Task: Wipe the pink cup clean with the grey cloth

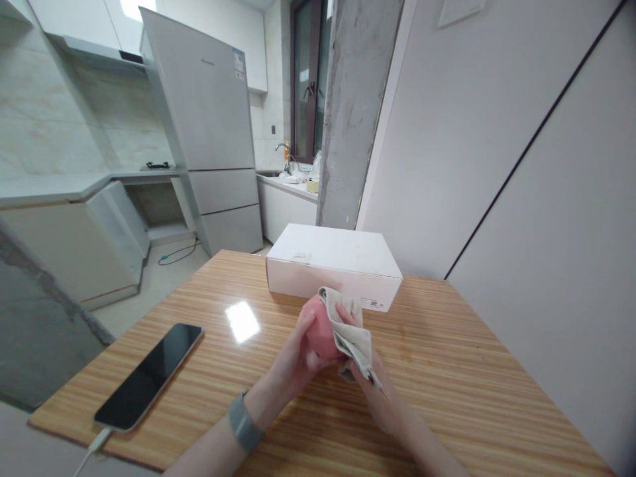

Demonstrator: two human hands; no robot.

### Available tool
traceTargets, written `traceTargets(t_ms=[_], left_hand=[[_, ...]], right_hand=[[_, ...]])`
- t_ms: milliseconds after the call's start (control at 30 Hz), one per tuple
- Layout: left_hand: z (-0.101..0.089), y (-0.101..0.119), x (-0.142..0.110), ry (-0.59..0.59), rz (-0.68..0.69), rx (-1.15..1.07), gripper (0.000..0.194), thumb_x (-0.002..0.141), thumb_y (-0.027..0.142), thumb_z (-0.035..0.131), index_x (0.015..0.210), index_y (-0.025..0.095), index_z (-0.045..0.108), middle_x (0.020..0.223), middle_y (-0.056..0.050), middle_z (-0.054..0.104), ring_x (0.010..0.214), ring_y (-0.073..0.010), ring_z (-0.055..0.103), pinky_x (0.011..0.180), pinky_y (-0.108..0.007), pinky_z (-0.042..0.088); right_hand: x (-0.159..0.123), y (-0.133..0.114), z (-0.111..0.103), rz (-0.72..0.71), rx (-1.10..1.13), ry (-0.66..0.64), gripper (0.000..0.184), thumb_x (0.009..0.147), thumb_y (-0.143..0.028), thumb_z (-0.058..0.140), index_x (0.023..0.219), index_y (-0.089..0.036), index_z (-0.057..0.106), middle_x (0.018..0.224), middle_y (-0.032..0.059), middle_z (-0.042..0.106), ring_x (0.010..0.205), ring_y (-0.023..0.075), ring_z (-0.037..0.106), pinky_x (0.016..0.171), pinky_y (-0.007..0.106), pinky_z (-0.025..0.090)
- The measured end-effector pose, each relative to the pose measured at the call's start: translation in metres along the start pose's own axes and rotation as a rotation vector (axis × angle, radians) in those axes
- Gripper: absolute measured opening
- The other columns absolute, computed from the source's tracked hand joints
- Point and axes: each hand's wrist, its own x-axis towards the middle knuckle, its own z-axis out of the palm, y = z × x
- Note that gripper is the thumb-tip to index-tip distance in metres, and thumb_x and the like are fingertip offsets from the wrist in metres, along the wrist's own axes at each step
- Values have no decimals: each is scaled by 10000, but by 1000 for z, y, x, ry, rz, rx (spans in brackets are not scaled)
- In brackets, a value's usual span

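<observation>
My left hand (pixel 297 352), with a grey band (pixel 244 423) on its wrist, is closed round a smooth pink rounded object (pixel 318 329); whether it is a cup or a bowl I cannot tell. A light grey cloth (pixel 354 336) covers the right side of that object. My right hand (pixel 370 384) grips the cloth, pressing it against the pink surface, and folds of fabric hide part of its fingers. Both hands are above the wooden table (pixel 447 371), just in front of a white box (pixel 330 255).
A black phone (pixel 150 376) with a white charging cable (pixel 94 447) lies on the table's left side. Behind the table stand a grey refrigerator (pixel 209 112) and a rough concrete pillar (pixel 355 99). A white wall (pixel 527 165) runs along the right edge.
</observation>
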Motion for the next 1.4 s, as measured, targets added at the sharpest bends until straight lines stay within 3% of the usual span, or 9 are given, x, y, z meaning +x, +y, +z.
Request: traceTargets(t_ms=[167,333,433,500,633,767,1067,1267,1400], left_hand=[[0,2,-5,-64,-1,-5,475,903,363,507,1317,133,474,1187,-152,652,1012,-267,645,851,-413,520],[4,5,-6,-27,-103,-41,649,849,603,467,1254,99,521,1083,-174,683,945,-306,660,828,-453,508],[6,3,-4,40,-3,-25,578,848,574,499,1239,150,534,1085,-120,681,988,-260,636,840,-377,498],[6,0,-3,62,93,81,551,830,497,575,1264,165,509,1147,-110,653,1059,-249,604,884,-351,477],[9,-5,-7,93,331,500,811,632,322,783,1336,224,391,1221,-96,599,1093,-266,572,930,-367,450],[15,-7,-12,96,448,875,878,549,177,800,1315,284,384,1270,-67,548,1068,-243,568,928,-349,446],[1,-9,-1,249,402,712,693,669,390,700,1249,208,368,1099,-88,591,941,-227,606,816,-352,503],[9,-9,-11,202,467,1004,948,590,242,788,1359,271,234,1308,-102,464,1073,-235,551,878,-358,492],[11,-10,-12,234,485,1042,944,577,214,787,1350,272,249,1301,-97,458,1071,-230,546,876,-359,493]], right_hand=[[3,-1,-1,56,80,92,442,921,-421,500,1342,-287,504,1402,20,520,1411,238,265,1185,457,107],[12,8,4,428,572,495,432,786,-537,652,1081,-225,688,1121,39,718,1185,263,576,1045,406,426],[20,6,4,600,823,616,403,743,-496,710,1036,-220,695,1024,21,752,1051,248,664,909,353,538],[23,0,5,633,926,565,386,749,-468,712,1032,-206,695,1018,25,754,1031,244,674,879,336,553],[22,-10,9,605,957,382,441,768,-516,679,1089,-213,682,1032,40,749,1031,259,673,865,354,554],[19,-13,9,543,965,268,478,804,-559,622,1119,-204,680,1123,60,717,1097,261,635,947,366,497],[11,3,15,566,790,292,490,700,-586,713,1034,-228,719,1084,26,732,1146,241,602,1001,343,459],[15,-13,12,583,955,278,451,686,-557,738,980,-216,730,997,47,757,1101,256,632,959,357,494],[17,-22,8,626,1048,245,432,686,-531,747,969,-206,726,996,50,757,1099,258,634,959,367,494]])
